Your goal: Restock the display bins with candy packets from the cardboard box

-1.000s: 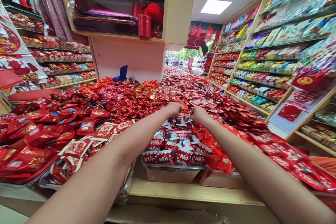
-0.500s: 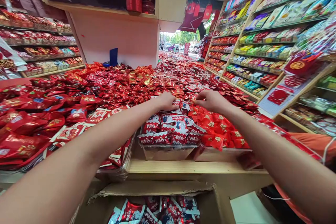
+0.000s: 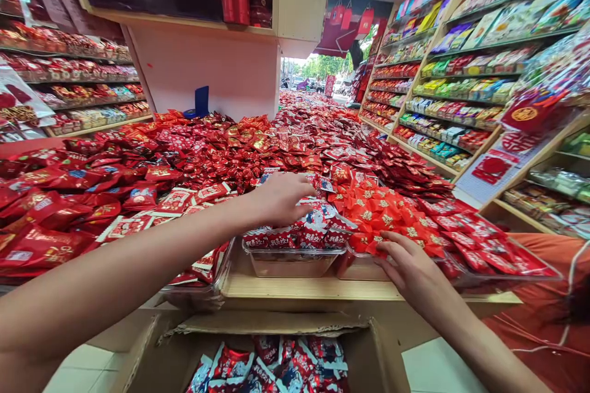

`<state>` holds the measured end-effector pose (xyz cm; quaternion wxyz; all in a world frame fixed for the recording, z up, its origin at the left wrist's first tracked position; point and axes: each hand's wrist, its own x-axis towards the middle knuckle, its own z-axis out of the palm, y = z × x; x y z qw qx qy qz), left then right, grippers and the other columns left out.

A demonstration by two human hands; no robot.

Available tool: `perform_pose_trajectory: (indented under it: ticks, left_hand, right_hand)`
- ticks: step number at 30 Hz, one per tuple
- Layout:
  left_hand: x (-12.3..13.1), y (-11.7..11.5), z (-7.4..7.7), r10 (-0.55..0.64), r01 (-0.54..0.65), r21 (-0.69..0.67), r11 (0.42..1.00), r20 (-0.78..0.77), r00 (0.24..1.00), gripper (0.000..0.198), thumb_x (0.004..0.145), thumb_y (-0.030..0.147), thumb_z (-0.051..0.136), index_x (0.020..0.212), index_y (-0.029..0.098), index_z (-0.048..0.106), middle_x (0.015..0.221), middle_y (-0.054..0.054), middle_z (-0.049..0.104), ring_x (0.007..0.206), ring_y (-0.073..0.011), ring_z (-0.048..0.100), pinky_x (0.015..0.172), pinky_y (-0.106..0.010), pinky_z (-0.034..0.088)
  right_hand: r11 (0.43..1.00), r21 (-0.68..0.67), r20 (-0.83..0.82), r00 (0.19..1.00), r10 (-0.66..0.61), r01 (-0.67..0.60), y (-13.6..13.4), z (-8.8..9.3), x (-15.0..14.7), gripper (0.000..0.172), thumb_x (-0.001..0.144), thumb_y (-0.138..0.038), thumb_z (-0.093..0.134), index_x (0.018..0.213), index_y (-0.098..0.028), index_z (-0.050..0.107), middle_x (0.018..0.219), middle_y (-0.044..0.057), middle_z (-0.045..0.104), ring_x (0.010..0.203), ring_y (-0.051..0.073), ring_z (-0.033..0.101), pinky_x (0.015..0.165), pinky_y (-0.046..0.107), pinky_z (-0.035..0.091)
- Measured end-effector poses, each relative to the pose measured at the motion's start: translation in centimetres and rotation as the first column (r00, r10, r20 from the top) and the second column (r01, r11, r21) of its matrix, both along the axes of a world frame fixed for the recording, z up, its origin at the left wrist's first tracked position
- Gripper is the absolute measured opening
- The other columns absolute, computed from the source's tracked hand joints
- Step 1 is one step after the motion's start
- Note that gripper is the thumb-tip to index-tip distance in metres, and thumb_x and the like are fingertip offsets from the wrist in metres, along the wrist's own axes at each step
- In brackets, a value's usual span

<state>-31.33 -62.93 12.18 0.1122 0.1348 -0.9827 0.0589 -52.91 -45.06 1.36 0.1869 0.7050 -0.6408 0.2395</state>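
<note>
My left hand (image 3: 288, 198) lies over the heap of red, white and blue snack packets (image 3: 316, 224), its fingers loosely bent and a little apart. Those packets fill a clear plastic bin (image 3: 292, 264) at the front of the wooden counter. To the right, my right hand (image 3: 408, 261) is at the front rim of the neighbouring bin, with fingers stretched out and apart. Its fingertips touch the edge of the bright red packets with gold print (image 3: 375, 212). Neither hand visibly holds a packet.
Below the counter edge (image 3: 276, 287) stands an open cardboard box (image 3: 378, 350) with more red-and-white packets (image 3: 271, 368). Other red packets (image 3: 479, 236) lie to the right. Orange fabric (image 3: 530, 331) with a white cord is at the right edge. Stocked shelves (image 3: 465, 77) line the right wall.
My right hand has come back toward me and down, from the far end of the packets to the bin's front rim. My left hand has moved slightly nearer, over the packets.
</note>
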Motion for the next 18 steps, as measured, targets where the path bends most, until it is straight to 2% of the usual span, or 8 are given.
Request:
perform_pose_trajectory:
  ticks: [4, 9, 13, 18]
  left_hand:
    - [3.9, 4.3, 0.0, -0.084, 0.087, 0.109, 0.99, -0.028, 0.996, 0.022, 0.083, 0.025, 0.048, 0.101, 0.02, 0.06, 0.099, -0.006, 0.06, 0.093, -0.0185, 0.053, 0.083, -0.033, 0.038]
    - [8.1, 9.0, -1.9, -0.093, 0.101, 0.291, 0.952, -0.04, 0.995, 0.024, 0.082, 0.022, 0.049, 0.105, 0.024, 0.056, 0.11, -0.004, 0.057, 0.099, -0.0181, 0.051, 0.091, -0.035, 0.034]
    - [10.1, 10.7, -3.6, -0.088, 0.069, 0.442, 0.895, 0.022, 0.996, 0.029, 0.08, 0.016, 0.051, 0.107, 0.027, 0.053, 0.109, -0.002, 0.057, 0.1, -0.0166, 0.052, 0.097, -0.035, 0.031]
    - [11.3, 11.6, -5.3, -0.096, 0.04, 0.586, 0.809, 0.065, 0.993, 0.03, 0.081, 0.016, 0.05, 0.107, 0.028, 0.054, 0.103, 0.0, 0.061, 0.094, -0.0148, 0.055, 0.094, -0.029, 0.036]
  right_hand:
    - [1.0, -0.002, 0.037, 0.999, 0.019, -0.019, -0.5, 0.2, -0.3, 0.016, 0.084, -0.029, 0.046, 0.094, -0.017, 0.05, 0.099, 0.011, 0.055, 0.092, 0.022, 0.054, 0.079, 0.037, 0.048]
    - [1.0, -0.013, 0.109, 0.994, 0.018, -0.017, -0.8, 0.2, -0.5, 0.027, 0.08, -0.038, 0.053, 0.095, -0.017, 0.047, 0.09, 0.009, 0.056, 0.086, 0.022, 0.054, 0.073, 0.036, 0.048]
    - [0.999, -0.029, 0.12, 0.992, 0.04, -0.037, -0.5, 0.3, -0.4, 0.025, 0.081, -0.037, 0.051, 0.095, -0.017, 0.048, 0.092, 0.01, 0.057, 0.087, 0.022, 0.054, 0.075, 0.036, 0.047]
    - [0.998, 0.042, 0.227, 0.973, 0.031, -0.041, -0.2, 0.9, -0.8, 0.023, 0.081, -0.033, 0.05, 0.099, -0.018, 0.05, 0.089, 0.008, 0.06, 0.08, 0.019, 0.058, 0.07, 0.032, 0.049]
